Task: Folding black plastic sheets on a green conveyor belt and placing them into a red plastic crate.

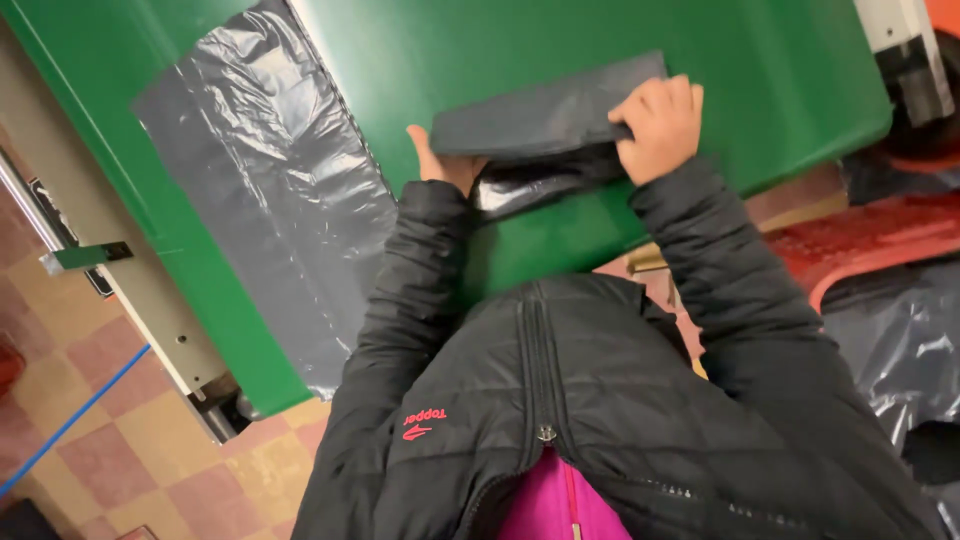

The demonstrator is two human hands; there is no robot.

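Pinching a folded dark plastic bag [545,115], both hands' grips, left hand [440,165] and right hand [660,125], close on it.

I see a bright green table [560,40] with a dark grey, glossy plastic sheet [270,190] at ten o'clock and a folded bag [545,115] of the same dark grey near twelve. My jacket [600,400] is black and quilted, with a small red mark on it and a magenta top [550,505] beneath. The floor [130,440] at eight o'clock is checkered pink and tan, crossed by a blue line.
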